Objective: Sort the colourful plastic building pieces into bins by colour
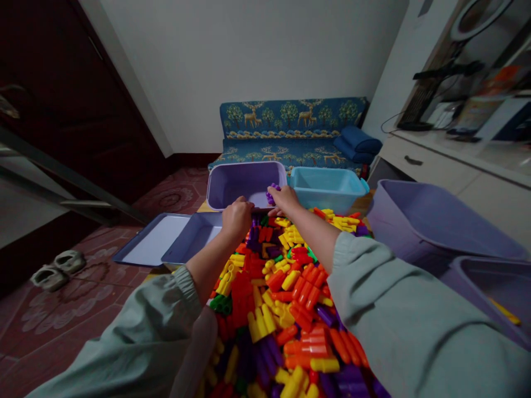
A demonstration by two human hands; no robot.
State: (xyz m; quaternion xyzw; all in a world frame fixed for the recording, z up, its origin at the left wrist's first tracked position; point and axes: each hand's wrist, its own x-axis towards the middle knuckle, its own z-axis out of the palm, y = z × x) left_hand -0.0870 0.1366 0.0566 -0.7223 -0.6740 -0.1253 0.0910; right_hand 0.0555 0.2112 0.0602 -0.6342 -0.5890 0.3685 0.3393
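Note:
My left hand [236, 216] is closed in a fist at the near rim of a purple bin [232, 185]; what it holds, if anything, is hidden. My right hand [284, 199] reaches over the same rim, its fingers wrapped round a small purple block [272, 193]. Under both forearms lies a big heap of plastic blocks [282, 298] in red, orange, yellow, purple and green. A light blue bin [327, 188] stands just right of the purple one.
Two flat purple lids [166, 243] lie at the left of the heap. Large purple bins [435, 221] stand on the right. A blue patterned sofa [290, 130] is behind the bins. Slippers [58, 268] rest on the tiled floor at the left.

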